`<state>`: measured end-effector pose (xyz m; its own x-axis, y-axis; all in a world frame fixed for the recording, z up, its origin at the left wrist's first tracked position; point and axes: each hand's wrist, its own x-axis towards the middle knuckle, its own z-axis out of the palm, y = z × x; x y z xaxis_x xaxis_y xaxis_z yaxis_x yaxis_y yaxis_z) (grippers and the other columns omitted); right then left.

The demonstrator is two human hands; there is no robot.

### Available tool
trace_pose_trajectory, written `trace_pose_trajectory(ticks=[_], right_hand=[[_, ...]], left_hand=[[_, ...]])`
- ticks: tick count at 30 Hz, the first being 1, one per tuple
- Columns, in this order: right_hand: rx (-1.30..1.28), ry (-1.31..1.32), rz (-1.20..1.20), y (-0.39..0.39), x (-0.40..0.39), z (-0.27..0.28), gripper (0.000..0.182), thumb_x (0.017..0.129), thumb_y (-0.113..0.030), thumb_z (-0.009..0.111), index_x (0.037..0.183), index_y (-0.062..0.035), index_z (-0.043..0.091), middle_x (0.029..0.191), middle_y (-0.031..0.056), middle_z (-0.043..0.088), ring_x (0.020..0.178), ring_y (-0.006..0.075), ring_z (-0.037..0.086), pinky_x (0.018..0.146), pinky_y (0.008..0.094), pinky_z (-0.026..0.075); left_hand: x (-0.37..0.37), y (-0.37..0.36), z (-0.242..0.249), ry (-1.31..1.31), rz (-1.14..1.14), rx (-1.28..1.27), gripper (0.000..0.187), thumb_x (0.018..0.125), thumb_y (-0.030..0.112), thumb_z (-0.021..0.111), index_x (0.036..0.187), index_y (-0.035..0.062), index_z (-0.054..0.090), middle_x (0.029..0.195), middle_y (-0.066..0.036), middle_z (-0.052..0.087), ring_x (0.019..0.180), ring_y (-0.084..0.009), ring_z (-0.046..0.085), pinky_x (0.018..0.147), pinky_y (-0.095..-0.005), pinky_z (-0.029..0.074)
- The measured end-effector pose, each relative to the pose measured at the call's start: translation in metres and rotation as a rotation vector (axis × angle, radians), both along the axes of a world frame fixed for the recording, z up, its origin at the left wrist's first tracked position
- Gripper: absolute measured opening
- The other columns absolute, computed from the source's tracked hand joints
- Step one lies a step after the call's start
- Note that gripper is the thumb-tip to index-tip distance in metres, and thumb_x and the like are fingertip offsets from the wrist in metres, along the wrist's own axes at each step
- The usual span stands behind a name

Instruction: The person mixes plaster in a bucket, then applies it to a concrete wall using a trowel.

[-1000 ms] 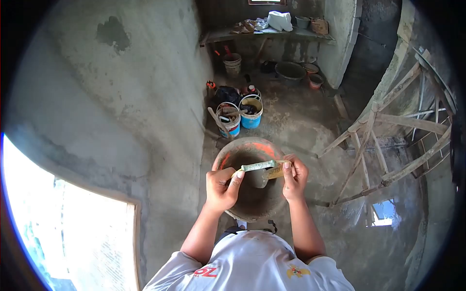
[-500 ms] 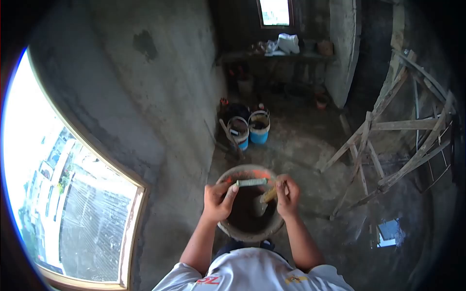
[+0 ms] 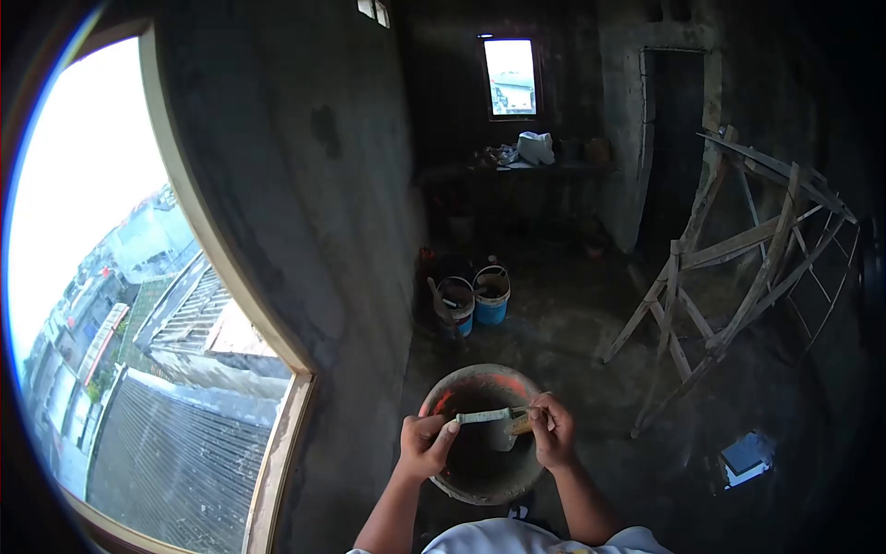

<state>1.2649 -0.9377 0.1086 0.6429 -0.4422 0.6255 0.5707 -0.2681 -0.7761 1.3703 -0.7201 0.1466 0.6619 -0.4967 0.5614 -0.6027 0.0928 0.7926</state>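
Both my hands are over a wide round tub (image 3: 443, 489) whose rim is caked grey, with orange patches showing inside. My left hand (image 3: 425, 447) is closed, thumb and fingers pinching the end of a pale green bar-shaped piece (image 3: 484, 416) that lies level across the tub. On the other side my right hand (image 3: 554, 432) is wrapped round the brownish handle of a small trowel (image 3: 504, 438), its greyish blade angled down over the tub's dark inside. The bar's right end comes close to my right fingers.
Two blue-and-white buckets (image 3: 492, 297) with tools in them stand ahead by the left wall. A wooden trestle (image 3: 715, 332) occupies the right side. A large window opening (image 3: 300, 369) is at left. Farther back, a ledge (image 3: 563, 170) bears a white bag (image 3: 534, 148).
The view has tilted upward, so the tub and both hands sit lower in it and more of the windows shows. Both hands keep their hold on the bar and the trowel.
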Motion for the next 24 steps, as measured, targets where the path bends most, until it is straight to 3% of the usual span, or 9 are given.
trace_pose_trajectory(ticks=[1, 5, 7, 11, 13, 24], right_hand=[[0.023, 0.020, 0.014, 0.010, -0.004, -0.003, 0.025, 0.105, -0.022, 0.061, 0.089, -0.0028, 0.057, 0.083, -0.0011, 0.051, 0.077, 0.0057, 0.043, 0.070, 0.0244, 0.034], [0.142, 0.123, 0.073, 0.046, -0.028, -0.002, 0.026, 0.105, -0.024, 0.061, 0.089, -0.0032, 0.058, 0.082, -0.0014, 0.053, 0.076, 0.0053, 0.044, 0.070, 0.0240, 0.035], [0.140, 0.152, 0.074, 0.058, -0.039, -0.009, 0.026, 0.105, -0.024, 0.061, 0.089, -0.0036, 0.059, 0.082, -0.0019, 0.054, 0.076, 0.0049, 0.045, 0.069, 0.0237, 0.035], [0.140, 0.186, 0.079, 0.078, -0.066, -0.014, 0.026, 0.106, -0.023, 0.059, 0.089, -0.0044, 0.060, 0.082, -0.0030, 0.056, 0.075, 0.0037, 0.046, 0.069, 0.0224, 0.037], [0.143, 0.188, 0.096, 0.085, -0.079, -0.019, 0.026, 0.106, -0.023, 0.059, 0.089, -0.0044, 0.060, 0.083, -0.0029, 0.057, 0.076, 0.0036, 0.046, 0.070, 0.0223, 0.037], [0.174, 0.196, 0.267, 0.095, -0.175, -0.027, 0.025, 0.105, -0.020, 0.058, 0.085, -0.0061, 0.054, 0.084, -0.0014, 0.054, 0.080, 0.0056, 0.046, 0.075, 0.0244, 0.037]], left_hand=[[-0.007, 0.011, -0.003, 0.063, 0.010, 0.024, 0.048, 0.099, 0.017, 0.070, 0.060, 0.0022, 0.047, 0.050, -0.006, 0.033, 0.046, -0.0144, 0.030, 0.047, -0.0361, 0.028], [-0.035, 0.045, -0.008, 0.124, 0.004, 0.038, 0.047, 0.099, 0.018, 0.069, 0.061, 0.0019, 0.048, 0.051, -0.006, 0.034, 0.047, -0.0147, 0.031, 0.047, -0.0363, 0.027], [-0.042, 0.058, -0.021, 0.086, 0.032, 0.022, 0.046, 0.101, 0.019, 0.065, 0.062, 0.0007, 0.052, 0.049, -0.001, 0.042, 0.046, -0.0081, 0.037, 0.045, -0.0319, 0.029], [-0.074, 0.080, -0.015, 0.185, 0.017, 0.050, 0.044, 0.103, 0.022, 0.065, 0.065, -0.0006, 0.060, 0.051, 0.000, 0.047, 0.047, -0.0068, 0.042, 0.046, -0.0293, 0.033], [-0.095, 0.087, -0.008, 0.221, 0.036, -0.007, 0.047, 0.101, 0.017, 0.068, 0.061, 0.0004, 0.049, 0.051, -0.004, 0.035, 0.050, -0.0114, 0.029, 0.048, -0.0354, 0.025], [-0.221, 0.108, -0.007, 0.203, 0.172, 0.026, 0.051, 0.099, 0.022, 0.069, 0.060, 0.0012, 0.044, 0.053, -0.003, 0.031, 0.052, -0.0118, 0.029, 0.048, -0.0350, 0.027]])
